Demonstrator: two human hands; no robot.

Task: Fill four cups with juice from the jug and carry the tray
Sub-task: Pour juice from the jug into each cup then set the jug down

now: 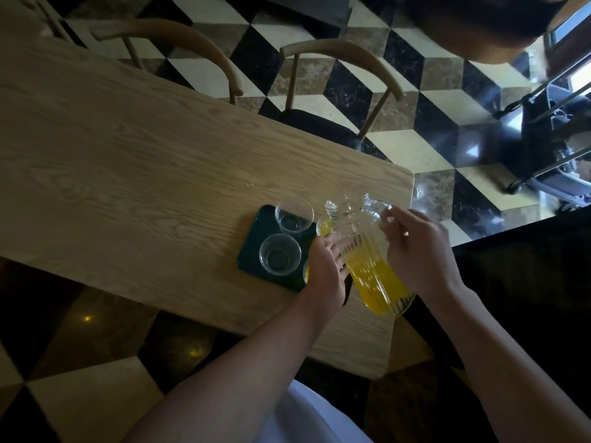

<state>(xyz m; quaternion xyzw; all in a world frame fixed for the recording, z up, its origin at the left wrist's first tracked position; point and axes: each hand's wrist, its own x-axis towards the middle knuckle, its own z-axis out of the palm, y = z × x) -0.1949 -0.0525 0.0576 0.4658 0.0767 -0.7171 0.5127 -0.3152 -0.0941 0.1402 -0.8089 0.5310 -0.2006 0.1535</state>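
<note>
A ribbed glass jug (367,251), partly full of orange juice, is tilted over a dark green tray (256,247) on the wooden table (128,155). My right hand (415,251) grips the jug's handle. My left hand (326,270) supports the jug's side from below. Two clear cups (294,215) (279,254) stand empty on the tray's left half. A third cup (324,227) under the spout holds some juice. A fourth cup (306,271) with juice peeks out from behind my left hand, mostly hidden.
The tray sits near the table's right end, close to the near edge. Two wooden chairs (345,59) (179,36) stand at the far side on a checkered floor. A wheeled black metal frame (543,139) is off to the right.
</note>
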